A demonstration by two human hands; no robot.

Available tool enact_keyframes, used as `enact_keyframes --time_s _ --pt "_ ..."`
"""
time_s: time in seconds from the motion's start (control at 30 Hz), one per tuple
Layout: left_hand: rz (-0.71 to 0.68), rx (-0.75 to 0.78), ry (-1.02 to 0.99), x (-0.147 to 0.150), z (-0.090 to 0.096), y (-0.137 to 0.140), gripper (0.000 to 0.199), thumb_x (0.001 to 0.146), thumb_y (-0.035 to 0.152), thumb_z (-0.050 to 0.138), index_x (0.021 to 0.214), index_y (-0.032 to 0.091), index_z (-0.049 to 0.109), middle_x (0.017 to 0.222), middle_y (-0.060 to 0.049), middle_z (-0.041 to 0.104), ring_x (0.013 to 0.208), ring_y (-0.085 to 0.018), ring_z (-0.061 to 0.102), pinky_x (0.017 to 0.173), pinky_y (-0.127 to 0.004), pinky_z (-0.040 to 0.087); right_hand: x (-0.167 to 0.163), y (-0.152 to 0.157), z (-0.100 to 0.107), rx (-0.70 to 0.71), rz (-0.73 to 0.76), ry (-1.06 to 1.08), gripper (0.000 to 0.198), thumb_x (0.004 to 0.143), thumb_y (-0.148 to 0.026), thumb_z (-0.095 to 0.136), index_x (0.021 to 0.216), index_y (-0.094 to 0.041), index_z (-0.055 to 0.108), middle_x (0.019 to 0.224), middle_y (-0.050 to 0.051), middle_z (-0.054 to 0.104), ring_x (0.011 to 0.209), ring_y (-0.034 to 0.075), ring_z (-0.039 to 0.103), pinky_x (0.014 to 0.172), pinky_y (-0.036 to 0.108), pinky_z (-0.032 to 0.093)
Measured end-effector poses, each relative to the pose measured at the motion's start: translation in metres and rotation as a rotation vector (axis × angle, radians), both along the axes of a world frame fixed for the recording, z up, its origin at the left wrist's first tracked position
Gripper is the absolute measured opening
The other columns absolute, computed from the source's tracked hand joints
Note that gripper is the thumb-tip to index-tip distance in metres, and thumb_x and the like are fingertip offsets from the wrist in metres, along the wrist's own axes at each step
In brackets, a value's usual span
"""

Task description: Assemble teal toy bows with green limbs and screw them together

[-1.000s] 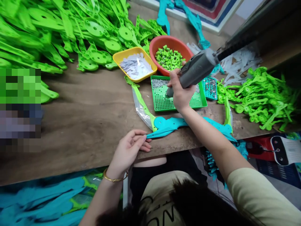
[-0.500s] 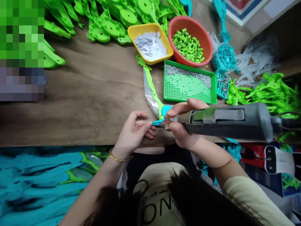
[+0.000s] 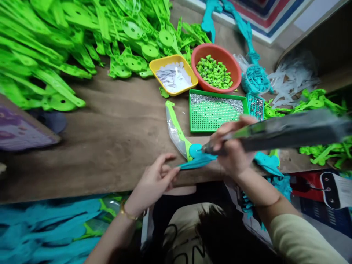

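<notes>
My left hand (image 3: 155, 178) pinches one end of a teal plastic part (image 3: 196, 162) between thumb and fingers, close to the table's front edge. A lime-green arm with a clear curved plastic piece (image 3: 177, 134) runs from the part's round end up the table. In my right hand (image 3: 236, 152) is a dark electric screwdriver (image 3: 288, 128), blurred by motion. Its tip points left, beside the round teal end; whether it touches is unclear. Beyond that hand is a green perforated tray (image 3: 209, 119) with small metal screws along its far side.
A yellow tray (image 3: 154, 66) holds pale flat pieces, a red bowl (image 3: 195, 58) small green pieces. Teal bits fill a clear tub (image 3: 254, 86). Green plastic parts (image 3: 90, 25) are heaped far left. Another teal part (image 3: 268, 163) lies right; teal parts (image 3: 49, 227) are piled below the table edge.
My right hand has drawn the screwdriver rightward and turned it, uncovering more of the teal part. My left hand keeps its pinch. The view has shifted, showing more of the far table.
</notes>
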State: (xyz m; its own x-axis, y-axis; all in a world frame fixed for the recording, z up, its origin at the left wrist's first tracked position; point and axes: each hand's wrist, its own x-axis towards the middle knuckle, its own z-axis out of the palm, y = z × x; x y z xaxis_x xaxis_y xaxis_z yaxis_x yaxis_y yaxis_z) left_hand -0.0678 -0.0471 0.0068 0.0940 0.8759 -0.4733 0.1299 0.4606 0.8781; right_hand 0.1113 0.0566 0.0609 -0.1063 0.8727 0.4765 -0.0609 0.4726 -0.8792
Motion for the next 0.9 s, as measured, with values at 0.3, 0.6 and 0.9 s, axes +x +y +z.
enact_keyframes --time_s 0.3,0.6,0.9 --pt "-0.213 0.922 0.794 0.053 0.016 0.030 0.048 0.081 0.043 0.067 0.119 0.014 0.062 0.118 -0.016 0.062 0.116 -0.035 0.054 0.105 -0.052 0.041 0.009 0.064 -0.020 -0.042 -0.323 0.018 0.031 0.078 -0.049 0.068 0.094 -0.023 0.061 0.081 -0.002 0.065 0.053 0.008 0.057 0.058 0.028 0.055" --pt "-0.291 0.798 0.863 0.087 0.007 0.044 0.050 0.084 0.037 0.062 0.123 0.006 0.060 0.123 -0.022 0.059 0.126 -0.041 0.047 0.114 -0.060 0.029 0.025 0.069 -0.019 -0.024 -0.318 0.053 0.021 0.080 -0.041 0.070 0.083 -0.021 0.064 0.066 -0.005 0.060 0.052 0.008 0.056 0.056 0.027 0.051" --pt "-0.282 0.861 0.954 0.088 0.005 0.044 0.049 0.083 0.037 0.063 0.119 0.004 0.060 0.122 -0.021 0.060 0.123 -0.039 0.050 0.113 -0.057 0.031 0.021 0.065 -0.024 -0.079 -0.306 -0.008 0.024 0.079 -0.045 0.068 0.083 -0.023 0.058 0.072 -0.003 0.059 0.056 0.010 0.055 0.060 0.030 0.055"
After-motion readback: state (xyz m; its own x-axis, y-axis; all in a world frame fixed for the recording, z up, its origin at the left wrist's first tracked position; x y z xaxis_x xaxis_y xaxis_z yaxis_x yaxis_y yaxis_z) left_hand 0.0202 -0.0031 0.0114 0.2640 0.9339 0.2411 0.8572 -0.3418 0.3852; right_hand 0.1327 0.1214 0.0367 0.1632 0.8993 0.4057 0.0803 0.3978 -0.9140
